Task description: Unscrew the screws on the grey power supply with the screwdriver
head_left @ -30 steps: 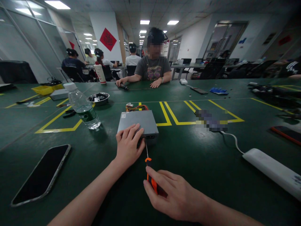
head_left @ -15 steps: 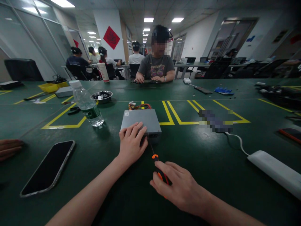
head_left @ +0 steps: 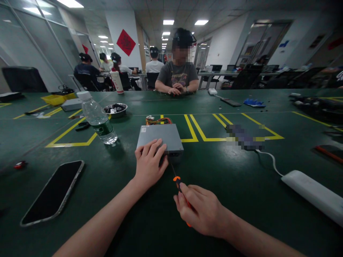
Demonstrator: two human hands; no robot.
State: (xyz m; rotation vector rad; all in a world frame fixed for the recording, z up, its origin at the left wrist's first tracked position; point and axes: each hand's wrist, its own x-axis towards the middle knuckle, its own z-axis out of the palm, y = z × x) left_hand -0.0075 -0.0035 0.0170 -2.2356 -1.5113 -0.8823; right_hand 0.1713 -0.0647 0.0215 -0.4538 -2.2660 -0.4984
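Note:
A grey metal computer power supply (head_left: 168,135) lies flat on the green table, with its bundle of coloured cables (head_left: 159,121) behind it. My left hand (head_left: 150,160) grips its near left corner, fingers over the top and thumb against the front face. In my right hand (head_left: 200,207) is a screwdriver (head_left: 177,181) with a black and orange handle, held between thumb and fingers. Its thin shaft points up and left to the near face of the power supply, by my left thumb. The tip is too small to make out there.
Left of the power supply stand a water bottle (head_left: 100,123) and a metal bowl (head_left: 115,110) of small parts. A phone (head_left: 53,192) lies at near left, a white power strip (head_left: 313,194) at right. Another person (head_left: 177,76) sits across the table.
My right fingers have shifted and closed further round the screwdriver handle. The hand at the left edge has left view, and a small red object shows there. The person opposite has brought their hands together.

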